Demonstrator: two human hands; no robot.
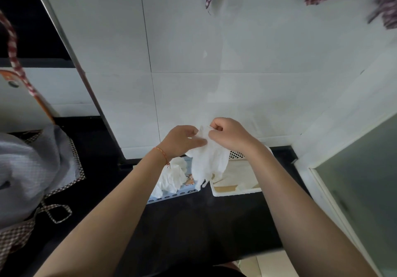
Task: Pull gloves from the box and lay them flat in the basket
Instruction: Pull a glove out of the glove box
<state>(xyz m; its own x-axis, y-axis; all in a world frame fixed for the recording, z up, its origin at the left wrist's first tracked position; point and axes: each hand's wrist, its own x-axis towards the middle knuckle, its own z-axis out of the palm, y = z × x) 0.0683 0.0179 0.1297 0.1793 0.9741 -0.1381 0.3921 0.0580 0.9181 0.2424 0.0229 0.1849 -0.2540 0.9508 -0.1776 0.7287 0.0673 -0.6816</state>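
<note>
White thin glove [209, 160] is pinched at its top edge by left hand [181, 140] and right hand [228, 135], hung above the table [193, 223]. Box [171, 182] lies at 7 o'clock beneath, basket [236, 191] at 5 o'clock.

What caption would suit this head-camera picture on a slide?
Both hands, left hand and right hand, hold a white glove up above the glove box and white basket.

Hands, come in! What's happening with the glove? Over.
Left hand and right hand both pinching glove. Glove hanging above box and basket. Nothing blocking.
</note>
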